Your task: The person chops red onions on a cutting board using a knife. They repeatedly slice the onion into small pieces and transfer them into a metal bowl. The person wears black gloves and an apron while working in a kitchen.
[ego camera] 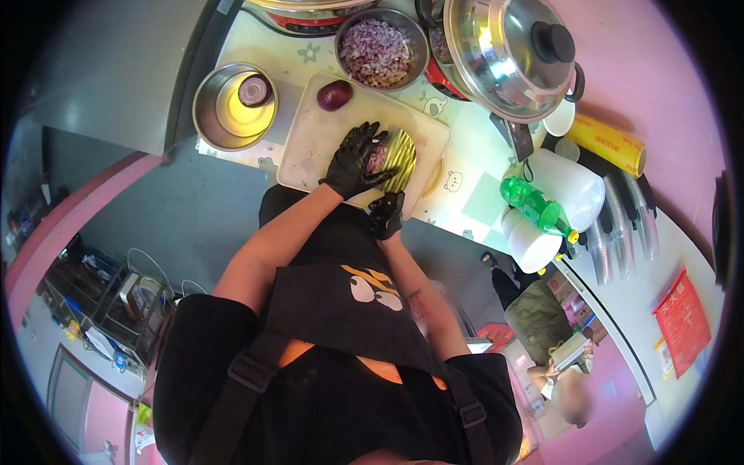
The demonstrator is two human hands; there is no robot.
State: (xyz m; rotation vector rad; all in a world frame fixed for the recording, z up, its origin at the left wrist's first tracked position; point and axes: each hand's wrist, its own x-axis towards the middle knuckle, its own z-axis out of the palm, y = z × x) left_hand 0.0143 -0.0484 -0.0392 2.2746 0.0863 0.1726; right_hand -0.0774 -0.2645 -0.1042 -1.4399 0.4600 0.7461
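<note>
My left hand (356, 163), in a black glove, lies with fingers spread against chopped red onion (376, 159) and the edge of a wide, shiny cleaver blade (400, 160) on the white cutting board (302, 157). My right hand (386, 215), gloved too, is closed at the near end of the blade, where the handle is hidden in it. A whole red onion (335, 95) rests at the board's far left corner. Left of the board a steel pot (203, 125) holds a cut onion (254, 90). Behind the board stands a steel bowl of chopped onion (376, 52).
A lidded steel pot (511, 58) stands at the back right. Beside it lie a phone (520, 139), a yellow roll box (607, 142), a green plastic bottle (535, 203), white containers (567, 186) and stacked clear cups (619, 226). Another person (546, 325) is at the lower right.
</note>
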